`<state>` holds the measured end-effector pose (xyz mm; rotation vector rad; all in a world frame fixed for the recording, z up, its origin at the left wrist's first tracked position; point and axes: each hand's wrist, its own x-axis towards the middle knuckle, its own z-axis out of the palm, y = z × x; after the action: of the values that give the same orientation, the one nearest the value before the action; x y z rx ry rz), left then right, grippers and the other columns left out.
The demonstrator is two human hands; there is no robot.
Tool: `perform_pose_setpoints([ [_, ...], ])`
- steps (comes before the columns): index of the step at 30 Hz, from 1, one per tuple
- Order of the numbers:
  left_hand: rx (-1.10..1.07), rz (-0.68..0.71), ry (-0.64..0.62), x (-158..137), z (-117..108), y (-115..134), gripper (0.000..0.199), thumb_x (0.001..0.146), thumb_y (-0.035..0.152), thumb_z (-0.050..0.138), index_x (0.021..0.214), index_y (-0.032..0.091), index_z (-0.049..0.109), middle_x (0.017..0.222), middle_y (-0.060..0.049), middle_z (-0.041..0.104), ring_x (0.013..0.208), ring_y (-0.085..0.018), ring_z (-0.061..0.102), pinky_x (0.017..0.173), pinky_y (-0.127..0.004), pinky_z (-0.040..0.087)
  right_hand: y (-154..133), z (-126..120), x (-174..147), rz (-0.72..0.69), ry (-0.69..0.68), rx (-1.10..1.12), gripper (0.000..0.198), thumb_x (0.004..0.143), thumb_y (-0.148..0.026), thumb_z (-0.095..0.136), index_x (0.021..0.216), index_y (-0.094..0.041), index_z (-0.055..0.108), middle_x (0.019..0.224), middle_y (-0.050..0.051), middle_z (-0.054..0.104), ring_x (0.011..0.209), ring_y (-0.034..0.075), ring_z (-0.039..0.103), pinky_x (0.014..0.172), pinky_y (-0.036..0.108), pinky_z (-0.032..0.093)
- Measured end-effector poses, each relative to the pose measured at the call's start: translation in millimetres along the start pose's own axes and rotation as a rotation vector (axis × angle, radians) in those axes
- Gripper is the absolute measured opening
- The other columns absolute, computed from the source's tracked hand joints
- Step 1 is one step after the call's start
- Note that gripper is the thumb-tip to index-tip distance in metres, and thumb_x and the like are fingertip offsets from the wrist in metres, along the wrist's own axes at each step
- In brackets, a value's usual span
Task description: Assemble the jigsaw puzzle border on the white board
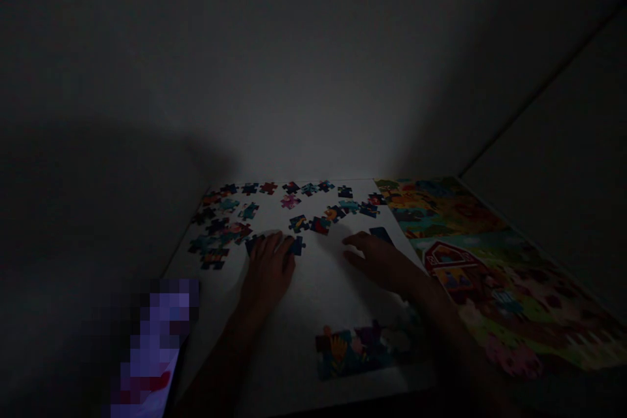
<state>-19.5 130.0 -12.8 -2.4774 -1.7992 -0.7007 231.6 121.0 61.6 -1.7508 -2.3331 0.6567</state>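
Dim room. Sorting step: left hand (268,266) lies flat, fingers spread, on loose puzzle pieces (274,243) at table's (313,287) 12 o'clock. Right hand (377,258) open, empty, near a dark piece (381,234). Next: pinch one piece cleanly.

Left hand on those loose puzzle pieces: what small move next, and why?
Probably close the fingers of the left hand on the dark piece at its fingertips and lift it. The hand lies flat over the pieces, gripping nothing, and the assembled patch sits nearer the table's front edge.
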Motion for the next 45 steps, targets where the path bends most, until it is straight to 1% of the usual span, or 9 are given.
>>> perform_pose_setpoints([
  [5, -0.012, -0.008, -0.012, -1, -2, -1, 0.036, 0.09, 0.021, 0.049, 0.123, 0.019, 0.063, 0.131, -0.012, 0.061, 0.126, -0.029, 0.052, 0.111, -0.052, 0.038, -19, 0, 30, -0.048, -0.133, -0.135, 0.03, 0.096, -0.022, 0.048, 0.118, -0.014, 0.067, 0.124, 0.015, 0.064, 0.113, 0.026, 0.061, 0.094, 0.035, 0.046],
  [7, -0.019, -0.016, -0.009, 0, -2, -1, 0.036, 0.09, 0.021, 0.048, 0.123, 0.019, 0.063, 0.131, -0.012, 0.062, 0.126, -0.028, 0.053, 0.111, -0.051, 0.037, -16, 1, 34, -0.045, -0.143, -0.132, 0.033, 0.096, -0.023, 0.049, 0.124, -0.014, 0.064, 0.125, 0.015, 0.063, 0.114, 0.025, 0.061, 0.094, 0.034, 0.046],
  [11, -0.032, -0.038, -0.014, 2, -2, -3, 0.036, 0.09, 0.02, 0.047, 0.122, 0.019, 0.063, 0.131, -0.01, 0.062, 0.123, -0.028, 0.055, 0.114, -0.055, 0.032, -7, 10, 41, -0.009, -0.038, -0.134, 0.047, 0.096, -0.03, 0.051, 0.14, -0.016, 0.05, 0.129, 0.017, 0.059, 0.116, 0.027, 0.058, 0.096, 0.037, 0.045],
  [18, -0.009, -0.053, 0.008, 3, 2, -10, 0.038, 0.09, 0.022, 0.044, 0.122, 0.018, 0.064, 0.132, -0.012, 0.061, 0.124, -0.029, 0.054, 0.108, -0.05, 0.041, 1, 35, 48, -0.061, 0.088, -0.13, 0.042, 0.091, -0.03, 0.059, 0.131, -0.019, 0.057, 0.135, 0.014, 0.056, 0.123, 0.029, 0.051, 0.1, 0.041, 0.04],
  [28, 0.008, -0.011, 0.011, 6, 11, -27, 0.045, 0.091, 0.036, 0.038, 0.119, 0.017, 0.067, 0.127, -0.013, 0.064, 0.118, -0.031, 0.058, 0.102, -0.05, 0.046, -3, 25, 43, -0.138, 0.113, 0.031, 0.021, 0.089, -0.025, 0.058, 0.107, -0.019, 0.067, 0.118, 0.008, 0.066, 0.113, 0.024, 0.056, 0.095, 0.033, 0.042],
  [32, 0.023, 0.001, 0.013, 7, 11, -28, 0.046, 0.092, 0.04, 0.037, 0.12, 0.017, 0.066, 0.128, -0.013, 0.063, 0.118, -0.031, 0.058, 0.101, -0.05, 0.047, 14, 15, 47, 0.134, 0.27, 0.097, 0.029, 0.095, -0.024, 0.047, 0.116, -0.018, 0.065, 0.126, 0.009, 0.064, 0.119, 0.024, 0.055, 0.1, 0.036, 0.04],
  [36, 0.034, 0.015, 0.034, 7, 10, -28, 0.044, 0.092, 0.039, 0.038, 0.119, 0.019, 0.066, 0.127, -0.012, 0.064, 0.117, -0.03, 0.059, 0.101, -0.048, 0.048, 40, 15, 52, 0.424, 0.359, 0.077, 0.045, 0.095, -0.024, 0.046, 0.138, -0.012, 0.049, 0.147, 0.015, 0.047, 0.138, 0.028, 0.039, 0.109, 0.041, 0.033],
  [39, 0.026, 0.029, 0.046, 8, 10, -27, 0.041, 0.092, 0.037, 0.039, 0.117, 0.02, 0.066, 0.125, -0.012, 0.065, 0.116, -0.028, 0.06, 0.101, -0.046, 0.048, 52, 20, 52, 0.444, 0.351, 0.029, 0.05, 0.093, -0.023, 0.046, 0.141, -0.008, 0.044, 0.151, 0.017, 0.042, 0.141, 0.029, 0.033, 0.111, 0.044, 0.029],
  [45, 0.005, 0.008, 0.038, 6, 8, -24, 0.04, 0.092, 0.034, 0.038, 0.116, 0.02, 0.067, 0.124, -0.012, 0.065, 0.115, -0.031, 0.059, 0.101, -0.051, 0.047, 52, 19, 52, 0.427, 0.37, 0.0, 0.034, 0.092, -0.023, 0.045, 0.122, -0.015, 0.057, 0.133, 0.016, 0.058, 0.127, 0.027, 0.05, 0.103, 0.04, 0.038],
])
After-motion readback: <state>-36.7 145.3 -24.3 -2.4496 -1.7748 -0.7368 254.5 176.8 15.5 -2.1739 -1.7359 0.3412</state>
